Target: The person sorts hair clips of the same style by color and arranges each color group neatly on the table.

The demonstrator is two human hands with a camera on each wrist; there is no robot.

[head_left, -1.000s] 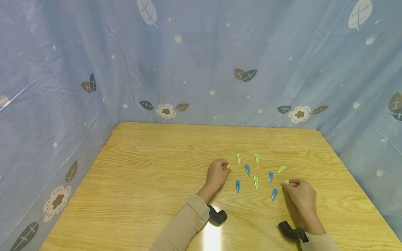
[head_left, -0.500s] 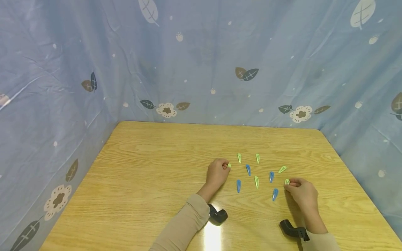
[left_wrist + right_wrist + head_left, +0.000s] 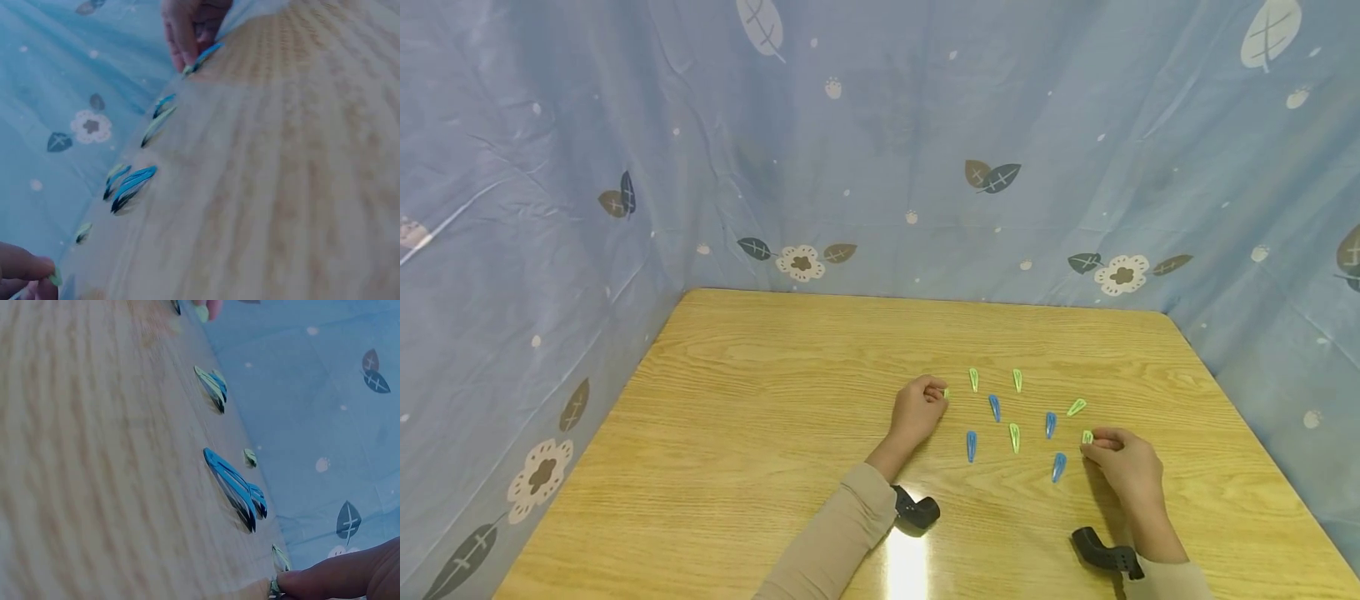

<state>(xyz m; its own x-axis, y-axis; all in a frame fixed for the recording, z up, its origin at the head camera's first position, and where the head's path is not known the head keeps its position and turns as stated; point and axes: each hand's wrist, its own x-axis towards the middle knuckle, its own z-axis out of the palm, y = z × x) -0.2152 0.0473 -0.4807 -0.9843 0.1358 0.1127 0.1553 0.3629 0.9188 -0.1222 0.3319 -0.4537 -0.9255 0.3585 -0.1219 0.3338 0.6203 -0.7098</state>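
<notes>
At the far left hangs a blue curtain [image 3: 535, 275] printed with leaves and white flowers; it also runs behind and to the right of the wood-grain table [image 3: 737, 400]. A beige sleeve [image 3: 835, 529] reaches in to the left hand [image 3: 917, 412], whose thumb and fingers are drawn close together, pinching 1 green hair clip [image 3: 946, 393] above or on the wood; I cannot tell if it touches. A black wrist mount [image 3: 917, 510] juts out below that hand, just above a bright patch of glare [image 3: 907, 567]. Next, 8 loose clips lie apart from each other between the hands: a near blue clip [image 3: 972, 447], a far green clip [image 3: 973, 380] almost straight behind it, a slanted blue clip [image 3: 995, 408], a near green clip [image 3: 1015, 437], a second far green clip [image 3: 1017, 381] behind that, an upper blue clip [image 3: 1051, 425], a lower blue clip [image 3: 1059, 467] and a strongly tilted green clip [image 3: 1077, 407]. Just beside these, the right hand [image 3: 1127, 467] pinches another green clip [image 3: 1087, 437] between thumb and fingers, its rounded end showing. Below it sit a second black mount [image 3: 1105, 552] and the right sleeve [image 3: 1168, 581].
</notes>
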